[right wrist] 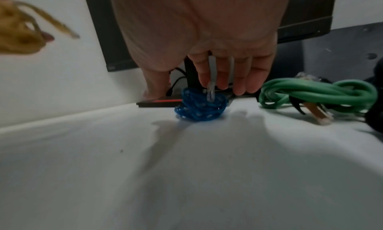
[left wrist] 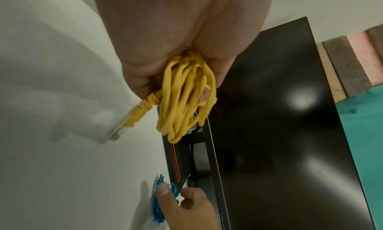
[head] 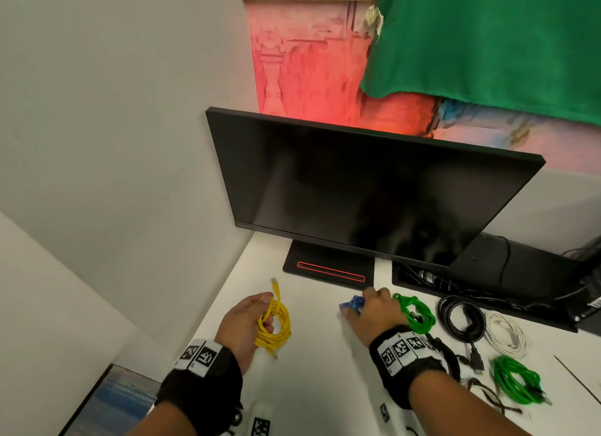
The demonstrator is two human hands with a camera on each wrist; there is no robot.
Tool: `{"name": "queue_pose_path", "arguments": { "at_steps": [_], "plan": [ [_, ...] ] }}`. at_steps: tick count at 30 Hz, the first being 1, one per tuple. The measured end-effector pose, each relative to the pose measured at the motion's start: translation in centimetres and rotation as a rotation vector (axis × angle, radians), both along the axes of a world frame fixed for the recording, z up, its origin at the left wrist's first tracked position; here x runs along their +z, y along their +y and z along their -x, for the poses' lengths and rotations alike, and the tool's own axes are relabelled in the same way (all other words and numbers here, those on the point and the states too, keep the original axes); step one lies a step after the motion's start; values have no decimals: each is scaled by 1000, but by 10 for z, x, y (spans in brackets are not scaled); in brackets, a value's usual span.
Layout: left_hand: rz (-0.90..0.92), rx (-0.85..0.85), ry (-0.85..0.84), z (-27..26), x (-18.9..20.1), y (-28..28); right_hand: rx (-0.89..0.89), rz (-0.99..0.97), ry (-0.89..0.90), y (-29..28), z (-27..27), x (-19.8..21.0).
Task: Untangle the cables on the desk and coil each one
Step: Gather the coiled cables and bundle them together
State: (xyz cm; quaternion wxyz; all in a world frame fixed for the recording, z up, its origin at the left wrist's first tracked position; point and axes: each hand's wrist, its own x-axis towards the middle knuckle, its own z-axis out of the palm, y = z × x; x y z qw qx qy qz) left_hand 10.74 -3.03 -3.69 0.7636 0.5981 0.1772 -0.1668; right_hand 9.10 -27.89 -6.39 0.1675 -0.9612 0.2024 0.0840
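Landmark: we're placing everything off the monitor stand (head: pixel 328 266), the black base with the red stripe at the back of the white desk (head: pixel 325 370).

Left hand: our left hand (head: pixel 242 325) sits in front of the stand and off to its left, fingers curled round the yellow cable (head: pixel 274 326). The loops are bunched in the fist so the coil can't spring open, and one plug end pokes out toward the stand.

Right hand: our right hand (head: pixel 374 312) is just in front of the stand's right corner, fingers pointing down over the blue cable (right wrist: pixel 200 106). The thumb and a fingertip look like they're touching the little blue bundle, but the wrist view is soft, so we can't tell if it's really pinched or just being set down. The fingers aren't wrapped round it.

Blue cable: lies on the desk right at the stand's front edge, already wound up small.

Done pile: to the right of the stand we've got a green cable (head: pixel 414 313), a black cable (head: pixel 460 318), a white cable (head: pixel 505 333) and a second green cable (head: pixel 517 385), each lying as its own coil, probably parked in a row so they don't re-tangle.

Our guess: yellow goes down next, left of blue.
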Motion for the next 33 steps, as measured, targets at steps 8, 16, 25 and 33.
{"name": "queue_pose_path", "arguments": {
  "at_steps": [8,16,25,33],
  "plan": [
    [93,9,96,-5,-8,-7,83,97,151,1,-18,-31],
    [16,20,137,-3,-13,-8,50,-90,35,-6,-15,-22],
    [-97,-30,78,2,-2,-15,-44,-1029,-98,23,22,20],
    [-245,-139,-37,9,12,-22,40,-1360,-59,62,37,60]
  ]
}}
